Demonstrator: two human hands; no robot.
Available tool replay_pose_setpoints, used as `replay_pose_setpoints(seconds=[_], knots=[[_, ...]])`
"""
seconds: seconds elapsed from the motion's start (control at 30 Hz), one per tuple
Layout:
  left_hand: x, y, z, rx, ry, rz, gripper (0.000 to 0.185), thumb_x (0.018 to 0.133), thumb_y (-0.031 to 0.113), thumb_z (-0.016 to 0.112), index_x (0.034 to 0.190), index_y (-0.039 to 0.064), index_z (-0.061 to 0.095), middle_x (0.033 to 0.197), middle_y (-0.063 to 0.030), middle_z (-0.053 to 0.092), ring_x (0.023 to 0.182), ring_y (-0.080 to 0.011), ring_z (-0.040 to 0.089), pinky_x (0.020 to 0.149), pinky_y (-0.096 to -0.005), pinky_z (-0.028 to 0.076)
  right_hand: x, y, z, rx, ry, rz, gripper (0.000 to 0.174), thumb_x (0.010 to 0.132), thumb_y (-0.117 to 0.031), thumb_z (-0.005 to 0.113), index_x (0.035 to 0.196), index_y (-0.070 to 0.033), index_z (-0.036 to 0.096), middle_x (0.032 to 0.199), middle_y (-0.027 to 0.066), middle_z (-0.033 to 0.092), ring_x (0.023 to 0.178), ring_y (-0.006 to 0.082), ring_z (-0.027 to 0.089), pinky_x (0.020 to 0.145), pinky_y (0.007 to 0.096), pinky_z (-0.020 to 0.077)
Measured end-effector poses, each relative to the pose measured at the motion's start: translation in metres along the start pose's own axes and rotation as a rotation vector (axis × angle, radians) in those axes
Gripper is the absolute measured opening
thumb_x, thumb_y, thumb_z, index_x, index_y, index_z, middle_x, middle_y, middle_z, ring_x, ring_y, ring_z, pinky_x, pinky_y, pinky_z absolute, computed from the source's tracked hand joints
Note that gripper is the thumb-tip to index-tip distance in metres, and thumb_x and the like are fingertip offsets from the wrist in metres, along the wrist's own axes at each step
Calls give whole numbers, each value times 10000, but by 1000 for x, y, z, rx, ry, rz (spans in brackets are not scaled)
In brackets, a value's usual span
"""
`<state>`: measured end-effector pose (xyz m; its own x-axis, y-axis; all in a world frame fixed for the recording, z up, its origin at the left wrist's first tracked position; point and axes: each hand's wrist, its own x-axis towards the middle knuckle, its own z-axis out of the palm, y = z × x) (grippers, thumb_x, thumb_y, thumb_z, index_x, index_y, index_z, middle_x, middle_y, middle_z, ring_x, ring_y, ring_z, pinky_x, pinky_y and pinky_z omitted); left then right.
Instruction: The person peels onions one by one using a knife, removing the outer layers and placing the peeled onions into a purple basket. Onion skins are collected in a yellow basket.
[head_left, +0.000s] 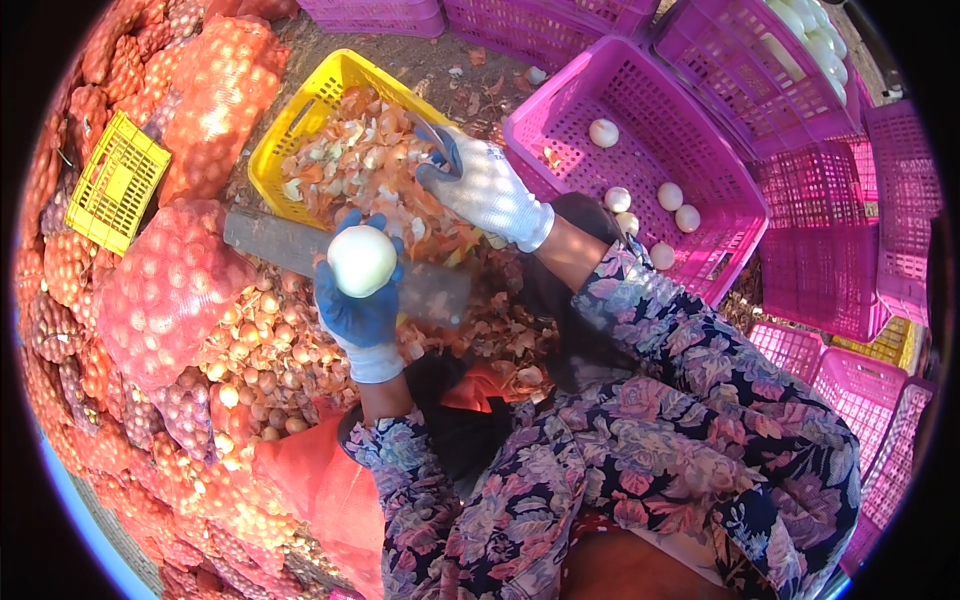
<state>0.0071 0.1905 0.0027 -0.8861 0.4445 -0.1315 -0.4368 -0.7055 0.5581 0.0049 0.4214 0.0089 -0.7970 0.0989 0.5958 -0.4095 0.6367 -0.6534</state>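
My left hand (358, 315), in a blue-and-white work glove, cups a peeled white onion (362, 261) with its fingers around the sides. A narrow wooden board (274, 238) passes beneath that hand. My right hand (487, 184), gloved the same way, grips a small knife (431, 136), its blade pointing up and left; the handle is mostly hidden by the fingers. Below the knife, a yellow plastic crate (264, 154) holds a heap of onion skins (360, 150). Several peeled onions (670, 196) lie in a purple crate (581, 82) to the right of my right hand.
Unpeeled onions (262, 360) and loose skins (517, 315) cover the ground below the board. Red mesh sacks of onions (172, 292) pile up along the left, with a small yellow crate (118, 184) on them. Stacked purple crates (817, 277) line the right; one holds peeled onions (814, 30).
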Motion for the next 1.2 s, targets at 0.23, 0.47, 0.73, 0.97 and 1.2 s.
replay_pose_setpoints(seconds=[0.23, 0.47, 0.73, 0.97, 1.2], knots=[[19, -1, 28, 240, 252, 68, 731, 927, 447, 619, 1453, -13, 408, 1338, -207, 566, 1090, -330, 634, 765, -384, 583, -29, 2, 12, -252, -349, 158, 272, 857, -205, 646, 1011, 9, 580, 828, 178, 684, 799, 346, 698, 662, 436, 558], [78, -36, 128, 989, -177, 75, 597, 948, 371, 640, 1391, -7, 508, 1290, -153, 581, 1129, -243, 600, 809, -367, 591, -25, -12, 25, -178, -585, 215, 230, 864, -160, 591, 1016, -44, 718, 953, 140, 739, 888, 315, 726, 702, 445, 573], [55, 20, 100, 952, -52, 29, 444, 946, 174, 652, 1335, -15, 552, 1270, -124, 625, 1093, -216, 643, 841, -341, 578, -19, -7, 14, -257, -659, 224, 241, 874, -201, 572, 1022, -19, 627, 867, 149, 716, 817, 322, 712, 689, 468, 550], [-72, 175, -65, 948, 544, 196, 451, 1013, 308, 561, 1351, 9, 539, 1206, -142, 663, 1018, -238, 685, 847, -349, 567, -26, -9, 7, -264, -590, 61, 349, 891, -225, 642, 1155, -34, 518, 865, 179, 667, 770, 374, 671, 673, 469, 529], [-194, 184, -281, 629, 1259, 8, 242, 931, 239, 675, 1099, 66, 651, 911, -102, 661, 615, -223, 631, 529, -350, 530, -10, -36, -9, -324, -826, 156, 562, 889, -197, 682, 1380, -54, 449, 1105, 213, 622, 946, 398, 643, 789, 465, 527]])
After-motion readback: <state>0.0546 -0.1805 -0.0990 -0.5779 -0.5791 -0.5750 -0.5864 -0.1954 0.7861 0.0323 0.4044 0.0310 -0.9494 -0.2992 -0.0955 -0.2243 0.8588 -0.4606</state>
